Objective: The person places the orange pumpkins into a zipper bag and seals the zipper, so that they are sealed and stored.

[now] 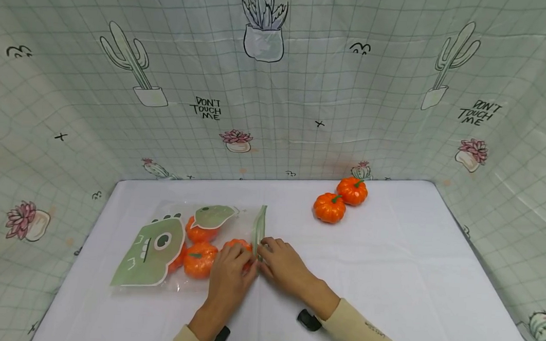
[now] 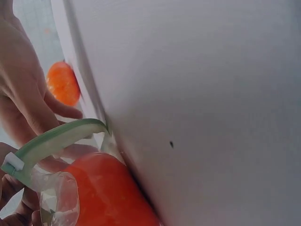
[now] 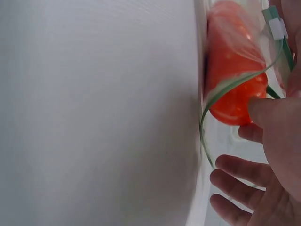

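A clear zip bag [image 1: 222, 214] with a green dinosaur print lies at left of centre, holding several orange pumpkins [image 1: 200, 260]. Its green zip edge [image 1: 260, 224] faces right; in the right wrist view the mouth gapes beside a pumpkin [image 3: 233, 61]. My left hand [image 1: 230, 279] pinches the bag near the white slider [image 2: 14, 161], at the near end of the mouth. Against the zip edge is my right hand [image 1: 291, 269], its fingers [image 3: 242, 188] spread and relaxed, the thumb by the pumpkin in the mouth. The head view hides the fingertips partly.
Two orange pumpkins stand together at the back right of the white table [image 1: 389, 259], the nearer one [image 1: 329, 208] in front of the farther one [image 1: 352, 190]. A patterned cloth [image 1: 291, 89] hangs behind and at both sides.
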